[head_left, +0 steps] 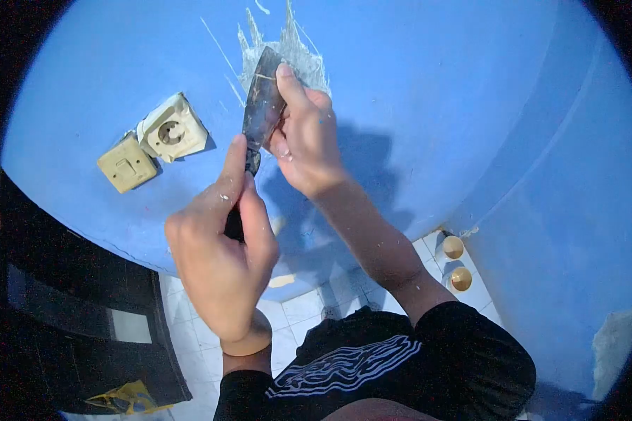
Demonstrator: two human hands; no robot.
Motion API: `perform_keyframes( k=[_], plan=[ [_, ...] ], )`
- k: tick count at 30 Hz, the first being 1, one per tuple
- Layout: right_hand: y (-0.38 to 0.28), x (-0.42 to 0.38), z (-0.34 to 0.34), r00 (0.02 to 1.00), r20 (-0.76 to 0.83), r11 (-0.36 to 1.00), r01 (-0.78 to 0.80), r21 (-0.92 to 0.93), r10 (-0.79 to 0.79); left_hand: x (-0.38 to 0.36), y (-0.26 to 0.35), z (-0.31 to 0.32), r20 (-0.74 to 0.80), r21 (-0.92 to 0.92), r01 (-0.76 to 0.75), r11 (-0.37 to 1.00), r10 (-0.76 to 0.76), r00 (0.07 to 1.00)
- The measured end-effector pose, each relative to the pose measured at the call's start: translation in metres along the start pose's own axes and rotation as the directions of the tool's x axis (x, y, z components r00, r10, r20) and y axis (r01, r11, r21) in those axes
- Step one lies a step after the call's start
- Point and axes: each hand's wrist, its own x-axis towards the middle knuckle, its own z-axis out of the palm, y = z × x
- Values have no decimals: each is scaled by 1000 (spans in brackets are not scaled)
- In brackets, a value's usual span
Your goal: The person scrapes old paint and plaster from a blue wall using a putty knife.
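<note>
A putty knife (262,105) with a worn, stained metal blade and a dark handle is held up in front of a blue wall (428,91). My left hand (221,245) is closed round the handle, its index finger stretched along it toward the blade. My right hand (307,137) pinches the right side of the blade, thumb near its upper end. Behind the blade's tip lies a rough grey-white patch (309,70) with streaks running up from it. Whether the blade touches the patch cannot be made out.
Left of my hands, a light switch (126,164) and a socket partly covered with paper or tape (173,132) sit on the wall. Two round containers (458,279) stand on the white tiled floor (305,328) at lower right. A dark panelled surface (84,316) and yellow plastic (130,398) are at lower left.
</note>
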Motion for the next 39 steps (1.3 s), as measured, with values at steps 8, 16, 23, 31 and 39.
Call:
perform_keyframes(
  k=[8, 16, 23, 31, 39],
  plan=[
    [6, 33, -27, 981, -157, 981, 85, -172, -113, 30, -3, 32, 145, 150, -78, 986, 56, 988],
    [16, 35, -11, 949, -314, 1000, 1, -3, -2, 26, -10, 20, 138, 136, -32, 990, 13, 990],
    [22, 35, -19, 936, -333, 993, 101, -61, -115, 30, -24, 30, 102, 72, -84, 994, 76, 992],
    [9, 36, -25, 978, -204, 999, 30, 9, -28, 33, -17, 33, 110, 87, -148, 985, 138, 984],
    [6, 42, -30, 971, -218, 993, 112, 31, -103, 31, -20, 39, 98, 56, -136, 989, 130, 987]
  ],
)
